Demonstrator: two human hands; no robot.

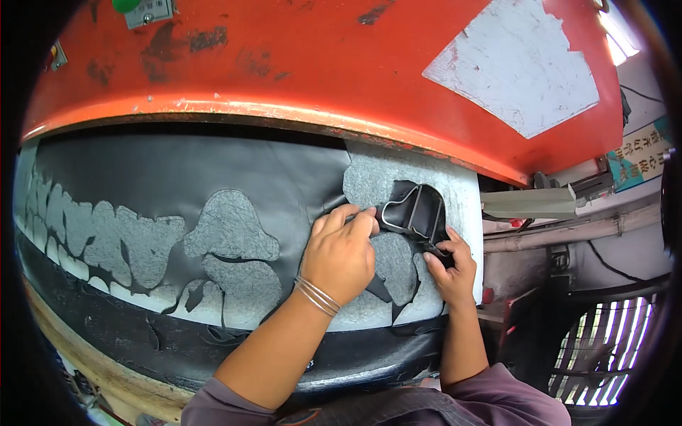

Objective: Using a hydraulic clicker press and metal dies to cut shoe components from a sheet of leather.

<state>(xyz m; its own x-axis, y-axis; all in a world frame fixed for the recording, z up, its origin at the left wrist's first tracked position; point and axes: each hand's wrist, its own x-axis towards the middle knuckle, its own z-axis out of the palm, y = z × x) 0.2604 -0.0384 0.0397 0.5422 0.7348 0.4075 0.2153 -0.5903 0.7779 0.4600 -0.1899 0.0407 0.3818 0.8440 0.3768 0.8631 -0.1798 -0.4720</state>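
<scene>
A black leather-like sheet (156, 167) lies on a pale cutting board (465, 206), with rounded shapes cut out of it along its near side. My right hand (456, 268) grips the near right side of a metal cutting die (415, 209), a curved outline with bars across it. The die rests at the sheet's ragged right end, and black material shows inside it. Just left of the die, my left hand (342, 247), with thin bangles at the wrist, has its fingers curled in a pinch at the sheet's edge. The fingertips partly hide what they hold.
A red machine beam (298, 64) spans the far side, low over the board's back edge. Loose black offcuts (153, 334) hang at the near edge. A grey metal bracket (529, 202) juts out right of the board. A wooden rail (106, 366) runs along the near left.
</scene>
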